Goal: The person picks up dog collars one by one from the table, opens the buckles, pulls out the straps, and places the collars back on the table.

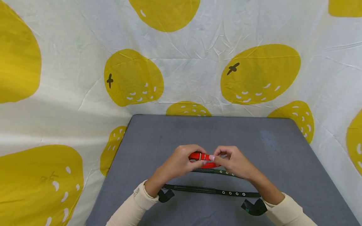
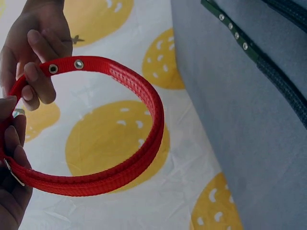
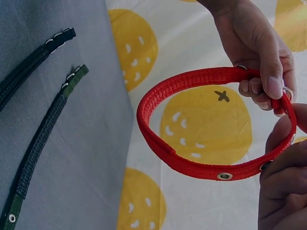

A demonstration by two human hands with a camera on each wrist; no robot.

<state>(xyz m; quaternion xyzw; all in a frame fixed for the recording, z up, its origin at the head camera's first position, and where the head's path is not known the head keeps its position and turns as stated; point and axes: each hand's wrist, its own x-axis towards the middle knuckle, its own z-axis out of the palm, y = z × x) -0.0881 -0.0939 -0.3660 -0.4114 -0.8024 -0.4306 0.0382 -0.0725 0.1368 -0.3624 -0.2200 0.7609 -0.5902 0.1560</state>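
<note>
A red pet collar [image 1: 194,156] with metal eyelets is bent into a closed loop, held up above the table between both hands. My left hand [image 1: 181,160] grips it beside the metal buckle, seen also in the right wrist view where the left thumb [image 3: 274,86] presses by the rings. The right hand [image 1: 236,163] pinches the strap end close to the left fingertips. In the left wrist view the padded band of the collar [image 2: 156,120] hangs out in a wide curve, with two eyelets near the right hand [image 2: 43,43].
Two dark collars with eyelets lie stretched across the grey table: a black one [image 1: 195,189] nearer me, and a dark green one [image 1: 223,172] just behind the hands. A white cloth [image 1: 192,78] printed with yellow fruit hangs behind and beside the table [image 1: 158,138].
</note>
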